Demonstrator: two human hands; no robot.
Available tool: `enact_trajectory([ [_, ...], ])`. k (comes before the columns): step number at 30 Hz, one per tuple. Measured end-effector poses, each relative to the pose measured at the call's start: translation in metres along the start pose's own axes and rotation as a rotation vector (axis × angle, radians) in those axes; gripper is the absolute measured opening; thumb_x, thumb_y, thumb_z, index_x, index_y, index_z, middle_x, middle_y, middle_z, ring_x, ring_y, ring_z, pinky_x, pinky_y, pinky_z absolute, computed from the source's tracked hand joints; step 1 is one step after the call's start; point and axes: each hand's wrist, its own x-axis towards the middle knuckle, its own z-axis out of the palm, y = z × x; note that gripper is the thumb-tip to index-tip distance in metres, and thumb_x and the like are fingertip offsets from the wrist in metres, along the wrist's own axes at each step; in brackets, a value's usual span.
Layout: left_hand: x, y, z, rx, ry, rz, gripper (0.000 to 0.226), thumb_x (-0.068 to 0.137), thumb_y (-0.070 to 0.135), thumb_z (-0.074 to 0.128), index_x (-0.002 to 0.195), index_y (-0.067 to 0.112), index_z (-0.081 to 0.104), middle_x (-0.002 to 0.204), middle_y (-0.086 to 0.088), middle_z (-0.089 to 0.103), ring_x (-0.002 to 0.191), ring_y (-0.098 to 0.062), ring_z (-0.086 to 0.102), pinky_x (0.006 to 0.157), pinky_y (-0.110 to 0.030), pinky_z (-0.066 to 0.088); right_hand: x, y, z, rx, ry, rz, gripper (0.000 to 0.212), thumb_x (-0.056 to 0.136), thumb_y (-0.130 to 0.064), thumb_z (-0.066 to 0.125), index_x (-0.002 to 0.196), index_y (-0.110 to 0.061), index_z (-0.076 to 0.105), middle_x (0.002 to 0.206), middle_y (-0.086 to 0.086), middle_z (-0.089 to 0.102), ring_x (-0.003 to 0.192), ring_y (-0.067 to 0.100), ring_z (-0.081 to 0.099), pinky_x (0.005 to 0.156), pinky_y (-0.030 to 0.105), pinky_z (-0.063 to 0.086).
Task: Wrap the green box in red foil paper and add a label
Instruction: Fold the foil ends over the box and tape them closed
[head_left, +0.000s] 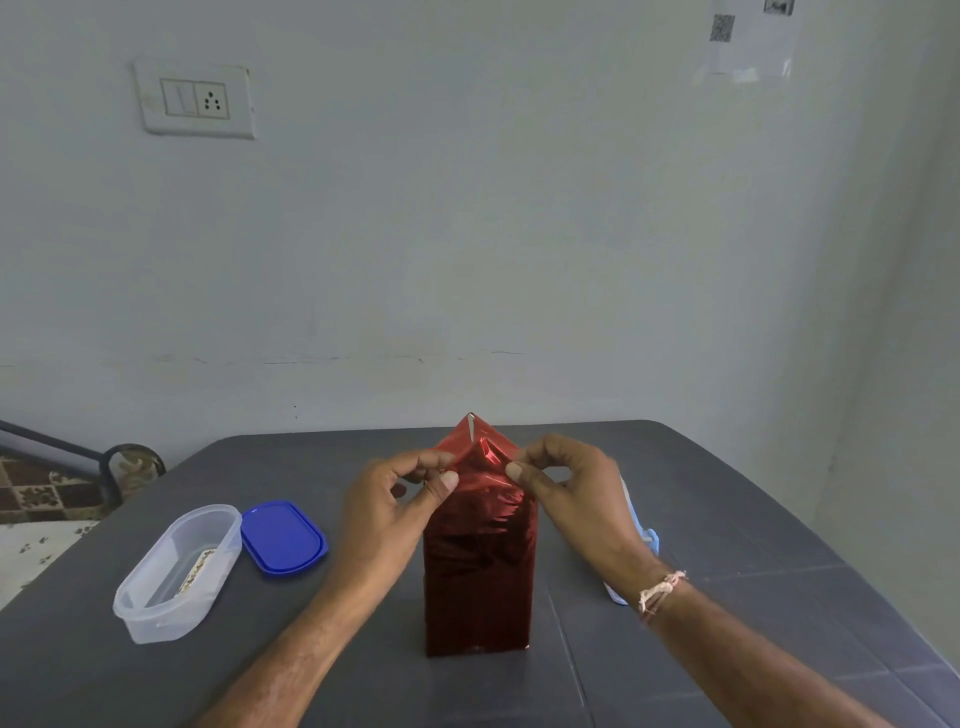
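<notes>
From my remote seat, I start at the far left of the dark grey table (727, 623), where a clear plastic tub (140, 613) stands open with a patterned strip (195, 571) lying inside it; I cannot tell what the strip is. Just beside the tub on its right lies a blue lid (283, 538), flat on the tabletop.

Next comes the left hand (395, 509). Its thumb and forefinger are closed together on the upper left fold of the red foil paper (485, 467), and the other fingers are curled behind.

The box (480, 587) stands upright near the middle of the table, between the two hands and directly under them. Every face I can see is covered in the foil. At the top the paper rises into a small peak, and a sliver of its silver underside shows there.

The right hand (566, 493) mirrors the left, its thumb and forefinger pinching the upper right fold of the foil. A thread bracelet (660, 592) circles that wrist. Behind the wrist a light blue object (649, 540) lies on the table, mostly hidden, so I cannot tell what it is.
</notes>
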Motion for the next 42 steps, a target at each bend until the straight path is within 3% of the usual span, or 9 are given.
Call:
enact_trajectory([
  [5,0.002,0.003,0.0,0.017,0.013,-0.008,0.009,0.084,0.025,0.082,0.089,0.027,0.074,0.086,0.021,0.073,0.088,0.003,0.065,0.083,-0.026,0.043,0.0,0.0,-0.001,-0.014,0.026,0.005,0.007,0.088,-0.03,0.08,0.085,-0.025,0.076,0.091,-0.013,0.073,0.092,-0.009,0.062,0.075,0.0,0.039],
  [15,0.007,0.0,0.003,0.009,-0.024,-0.022,0.005,0.089,0.034,0.077,0.085,0.031,0.077,0.085,0.014,0.076,0.089,-0.009,0.07,0.087,-0.038,0.052,-0.002,-0.007,-0.001,-0.115,0.007,-0.008,0.011,0.095,-0.029,0.073,0.086,-0.023,0.076,0.087,-0.017,0.073,0.081,-0.018,0.058,0.068,-0.001,0.038],
  [24,0.011,-0.004,0.01,0.008,0.0,-0.018,0.006,0.09,0.033,0.076,0.085,0.029,0.076,0.087,0.015,0.075,0.088,-0.007,0.067,0.08,-0.025,0.046,0.001,-0.009,0.002,-0.185,0.017,-0.01,0.014,0.094,-0.04,0.071,0.088,-0.028,0.076,0.087,-0.02,0.072,0.09,-0.017,0.057,0.067,-0.001,0.038],
  [28,0.011,-0.008,0.014,0.003,0.051,-0.04,0.003,0.087,0.034,0.078,0.085,0.033,0.077,0.104,0.022,0.068,0.108,0.001,0.059,0.089,-0.032,0.048,0.003,-0.007,0.003,-0.213,0.028,-0.009,0.013,0.094,-0.041,0.07,0.088,-0.029,0.074,0.088,-0.021,0.071,0.091,-0.014,0.058,0.067,0.002,0.04],
  [30,0.013,-0.01,0.015,-0.039,0.046,-0.084,0.002,0.087,0.034,0.079,0.085,0.034,0.078,0.122,0.018,0.065,0.124,0.003,0.053,0.1,-0.035,0.046,0.005,-0.003,0.009,-0.216,0.057,-0.029,0.012,0.093,-0.04,0.072,0.087,-0.029,0.074,0.09,-0.019,0.07,0.09,-0.008,0.062,0.069,0.007,0.042],
  [32,0.015,-0.011,0.017,-0.117,0.018,-0.113,0.005,0.088,0.029,0.078,0.085,0.032,0.079,0.123,0.012,0.071,0.133,0.005,0.049,0.107,-0.034,0.042,0.008,0.001,0.014,-0.221,0.084,-0.051,0.012,0.091,-0.04,0.073,0.084,-0.03,0.073,0.09,-0.016,0.067,0.089,-0.003,0.062,0.072,0.016,0.046],
  [34,0.014,-0.01,0.018,-0.188,0.004,-0.138,0.009,0.089,0.022,0.078,0.083,0.028,0.08,0.107,0.012,0.078,0.13,0.007,0.053,0.109,-0.031,0.04,0.01,0.003,0.016,-0.237,0.082,-0.048,0.014,0.091,-0.04,0.074,0.08,-0.031,0.072,0.089,-0.014,0.062,0.086,-0.001,0.06,0.069,0.015,0.043],
  [37,0.015,-0.009,0.018,-0.228,0.006,-0.178,0.006,0.089,0.022,0.078,0.083,0.024,0.081,0.1,0.008,0.08,0.119,-0.003,0.065,0.108,-0.032,0.046,0.013,0.003,0.016,-0.231,0.083,-0.045,0.016,0.09,-0.038,0.075,0.077,-0.03,0.072,0.087,-0.012,0.06,0.084,0.001,0.06,0.066,0.011,0.039],
  [42,0.016,-0.007,0.018,-0.243,-0.012,-0.237,0.003,0.088,0.016,0.078,0.09,0.018,0.079,0.093,0.002,0.079,0.094,-0.011,0.072,0.088,-0.028,0.053,0.011,-0.002,0.011,-0.264,0.043,-0.033,0.011,0.091,-0.036,0.073,0.082,-0.03,0.075,0.092,-0.01,0.063,0.088,0.003,0.061,0.069,0.005,0.04],
])
